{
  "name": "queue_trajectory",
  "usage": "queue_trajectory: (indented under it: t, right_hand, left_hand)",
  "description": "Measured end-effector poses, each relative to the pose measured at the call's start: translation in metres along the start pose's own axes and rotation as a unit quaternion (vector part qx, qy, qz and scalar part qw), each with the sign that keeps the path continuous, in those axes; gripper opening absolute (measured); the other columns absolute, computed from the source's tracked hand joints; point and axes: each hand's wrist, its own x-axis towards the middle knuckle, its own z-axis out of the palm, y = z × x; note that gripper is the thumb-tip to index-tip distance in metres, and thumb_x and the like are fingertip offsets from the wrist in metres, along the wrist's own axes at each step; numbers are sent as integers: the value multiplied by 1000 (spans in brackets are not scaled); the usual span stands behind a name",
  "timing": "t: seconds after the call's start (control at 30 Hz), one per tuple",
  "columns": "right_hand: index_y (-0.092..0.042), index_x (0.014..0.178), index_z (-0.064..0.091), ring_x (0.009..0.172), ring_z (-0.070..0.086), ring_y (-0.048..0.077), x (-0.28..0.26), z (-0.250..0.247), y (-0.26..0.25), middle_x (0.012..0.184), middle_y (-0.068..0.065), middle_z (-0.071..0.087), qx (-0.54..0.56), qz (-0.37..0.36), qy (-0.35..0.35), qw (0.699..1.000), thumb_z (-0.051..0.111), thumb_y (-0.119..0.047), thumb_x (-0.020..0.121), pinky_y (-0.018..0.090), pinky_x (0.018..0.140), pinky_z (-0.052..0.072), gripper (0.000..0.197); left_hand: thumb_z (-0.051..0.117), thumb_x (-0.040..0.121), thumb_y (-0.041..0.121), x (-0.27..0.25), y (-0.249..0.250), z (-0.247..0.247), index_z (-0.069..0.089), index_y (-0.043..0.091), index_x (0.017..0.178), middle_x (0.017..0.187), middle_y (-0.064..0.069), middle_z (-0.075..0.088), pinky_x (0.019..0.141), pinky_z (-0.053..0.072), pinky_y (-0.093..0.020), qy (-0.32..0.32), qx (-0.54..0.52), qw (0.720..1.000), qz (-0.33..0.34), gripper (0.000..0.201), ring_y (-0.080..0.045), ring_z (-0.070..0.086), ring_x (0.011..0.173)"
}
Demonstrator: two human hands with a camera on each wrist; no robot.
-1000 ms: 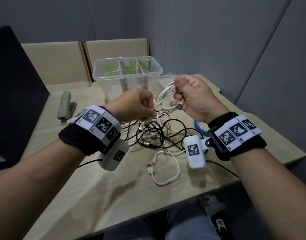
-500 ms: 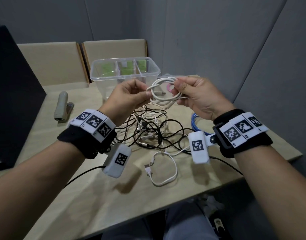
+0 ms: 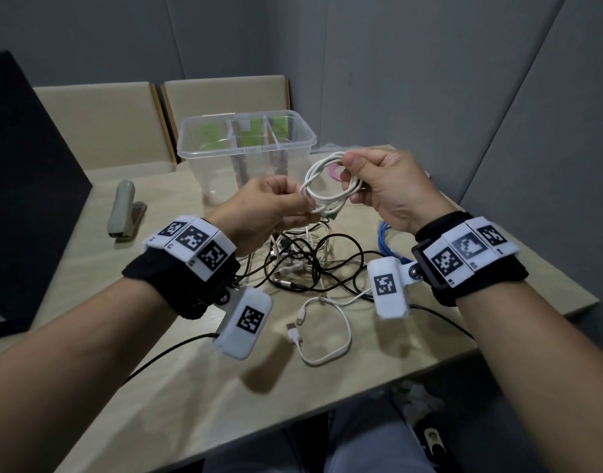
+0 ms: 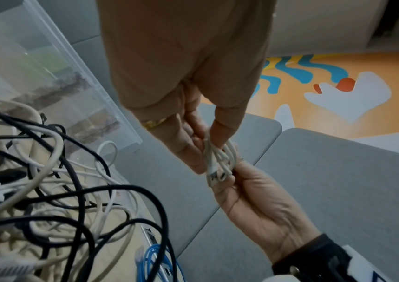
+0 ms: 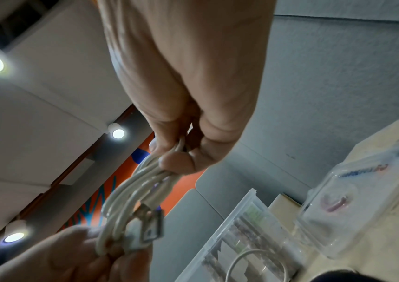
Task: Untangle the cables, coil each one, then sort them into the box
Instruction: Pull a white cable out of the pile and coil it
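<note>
A white cable (image 3: 322, 186), wound into a small coil, hangs in the air between both hands, in front of the clear divided box (image 3: 191, 150). My left hand (image 3: 301, 208) pinches the coil's lower left side, where the USB plug (image 5: 150, 227) sticks out. My right hand (image 3: 351, 180) grips the coil's right side between thumb and fingers. In the left wrist view the coil (image 4: 220, 160) is pinched from both sides. Below the hands a tangle of black and white cables (image 3: 310, 257) lies on the table.
A short white cable (image 3: 327, 336) lies loose near the table's front edge and a blue cable (image 3: 387, 240) lies under my right wrist. A stapler (image 3: 122, 209) sits left, beside a black screen (image 3: 27, 199). A small clear case (image 5: 362, 200) stands right of the box.
My left hand rose from the tangle to the white coil. Both hands now hold the coil, wound tighter, a little higher and closer to the box.
</note>
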Motion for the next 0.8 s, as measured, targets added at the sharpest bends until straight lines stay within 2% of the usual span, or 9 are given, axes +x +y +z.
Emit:
queue_trajectory:
  t: [0.13,0.27,0.4,0.47,0.53,0.6,0.67,0.73,0.8]
  right_hand:
    - [-11,92,67,58,56,14,-2,-1,-1,75,13,60,24,3,-7,1000,58,-3,90,17,44,46,12]
    - [-10,85,63,65,65,18,-4,-4,-2,78,14,67,92,-7,-19,996,60,8,84,22,51,53,18]
    - [-1,86,66,72,64,14,-7,-3,0,89,15,66,-3,-19,-46,999,54,14,86,20,61,55,19]
    - [-1,87,67,78,63,16,-8,-4,-1,97,20,66,-56,-19,-56,997,61,12,82,20,68,55,15]
    - [-5,85,70,84,62,21,-7,-5,-1,102,25,68,-121,-22,-50,991,73,5,74,26,76,55,14]
    - [-13,77,73,78,61,19,-5,-5,1,92,20,71,-187,-22,-42,981,79,-4,71,32,74,52,12]
    - [-15,74,73,66,57,11,-5,-4,4,75,9,70,-242,-20,-42,969,79,-9,74,28,67,48,9]
    - [-14,77,72,59,53,2,-5,-3,5,72,-1,64,-284,-22,-42,958,76,-12,78,22,65,44,4]
    - [-15,80,72,61,51,1,-7,-1,5,74,-4,59,-317,-27,-46,947,73,-14,82,20,65,40,3]
  left_hand:
    - [55,86,-5,-1,0,1,53,2,85,83,-13,67,69,57,-23,10,-35,999,9,8,-21,69,75]
    - [57,85,-5,1,2,-3,52,7,88,78,-10,65,59,54,-19,58,-62,996,27,13,-16,64,62]
    - [57,84,-9,4,2,-5,47,12,89,78,-7,65,55,53,-20,85,-82,993,31,25,-14,64,58]
    - [58,83,-9,5,1,-5,49,11,87,81,-8,64,58,54,-20,97,-84,991,30,22,-13,64,59]
    - [59,83,-8,7,1,-5,51,9,85,84,-9,63,61,54,-19,108,-91,990,31,19,-13,63,63]
    - [60,83,-8,8,2,-3,54,8,84,84,-9,63,62,54,-18,116,-100,988,37,16,-13,64,67]
    - [60,83,-7,9,3,0,56,7,83,81,-7,64,64,54,-17,123,-103,986,49,14,-12,64,67]
    - [61,82,-7,10,2,2,59,5,85,79,-5,66,66,54,-17,129,-104,985,53,13,-11,66,68]
    - [63,80,-8,10,-1,3,60,3,90,79,-5,67,66,53,-17,134,-109,984,49,16,-12,67,69]
